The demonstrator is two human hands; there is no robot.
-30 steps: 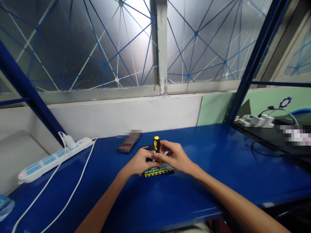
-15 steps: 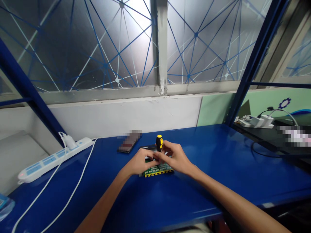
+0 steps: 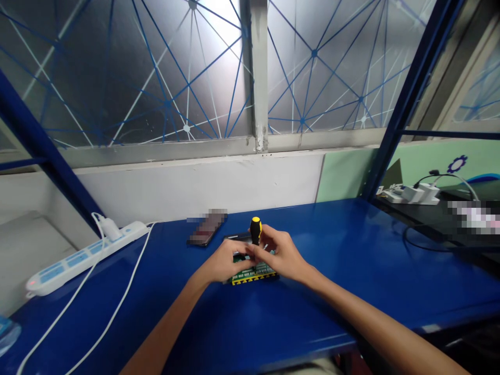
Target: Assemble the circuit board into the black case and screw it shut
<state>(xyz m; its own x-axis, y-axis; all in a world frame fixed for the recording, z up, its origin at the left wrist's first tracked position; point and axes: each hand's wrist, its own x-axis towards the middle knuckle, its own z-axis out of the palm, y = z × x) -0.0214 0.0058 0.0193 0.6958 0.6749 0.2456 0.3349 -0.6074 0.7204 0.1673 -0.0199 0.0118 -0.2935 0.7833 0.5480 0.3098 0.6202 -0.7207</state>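
Note:
A screwdriver [image 3: 255, 228] with a black and yellow handle stands nearly upright over a green circuit board [image 3: 244, 275]. The board lies on the blue table and has a yellow-and-black strip along its near edge. My right hand [image 3: 284, 253] is closed on the lower handle, fingers behind it and thumb in front. From the left, my left hand [image 3: 226, 260] reaches over the board, its thumb and forefinger brought together by the screwdriver's shaft. Its fingertips are partly covered by my right thumb, so what they pinch is unclear. Behind the hands shows a dark edge of the unit.
A phone [image 3: 207, 228] lies behind my left hand. On the left, a white power strip [image 3: 84, 260] has a plug in it, and white cables [image 3: 130, 284] run forward. A blue post [image 3: 406, 104] rises at right, beside a black table with chargers [image 3: 420, 194].
The screwdriver handle has turned slightly, with its yellow side patch showing differently. Both hands stay in nearly the same place, and the view shifts a little.

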